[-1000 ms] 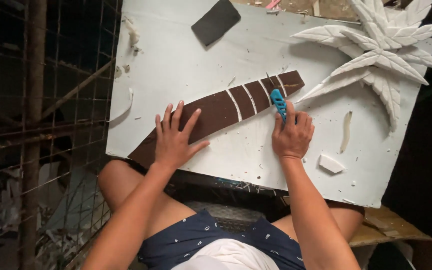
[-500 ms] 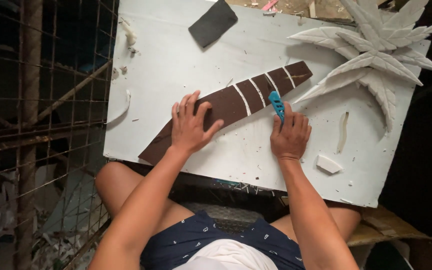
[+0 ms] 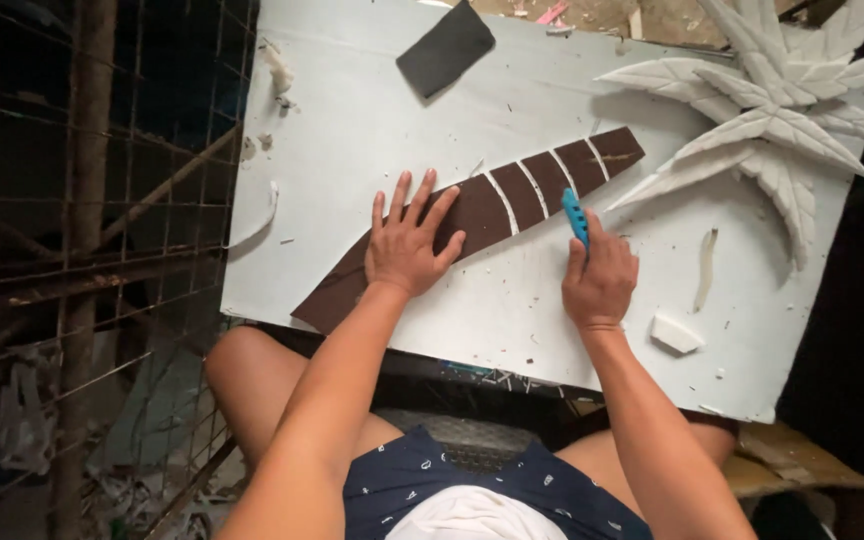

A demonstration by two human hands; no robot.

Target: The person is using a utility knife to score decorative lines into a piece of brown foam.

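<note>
Cutting brown trunk strip (image 3: 512, 195) on white surface (image 3: 352, 130).
Left hand (image 3: 407, 245) slid up-strip, spread flat; right hand (image 3: 600, 280) still gripping blue cutter (image 3: 575, 215).

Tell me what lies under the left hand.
The left hand presses flat on a long brown strip, which lies on the white board. White cut lines cross the strip toward the right hand. Whether any cuts run beneath the palm is hidden.
</note>
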